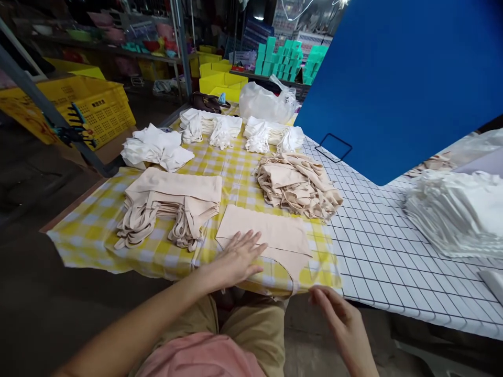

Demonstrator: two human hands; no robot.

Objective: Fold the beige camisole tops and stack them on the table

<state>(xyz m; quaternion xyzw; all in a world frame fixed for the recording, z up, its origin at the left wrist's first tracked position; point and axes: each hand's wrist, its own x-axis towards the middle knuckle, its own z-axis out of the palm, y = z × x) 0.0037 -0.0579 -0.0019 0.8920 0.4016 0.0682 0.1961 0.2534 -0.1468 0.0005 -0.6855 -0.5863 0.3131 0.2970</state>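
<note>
The left hand [240, 255] lies on the beige garment [275, 230], palm down, with its fingers extended and slightly spread; it presses and grips nothing that one can see. The right hand [341, 317] is at the near edge of the table, just beside the strap [295, 285] but apart from it. Its fingers are bent, with the tips close to the thumb; whether they pinch something thin, one cannot tell.

The step in hand seems to be to make the garment lie flat. To do this well, the left palm should press lightly and stroke outward, so that the fabric does not slide on the checked cloth [98, 230]. The strap would better be drawn straight without pulling, because such soft fabric probably stretches easily.

The garment is on the checked cloth in front of the person, between the neat stack [176, 189] on the left and the loose heap [294, 183] behind. It looks thin and almost smooth, with a wide band, a slightly wavy far edge and a curved cut towards the person. Its near left part is hidden under the hand.
</note>
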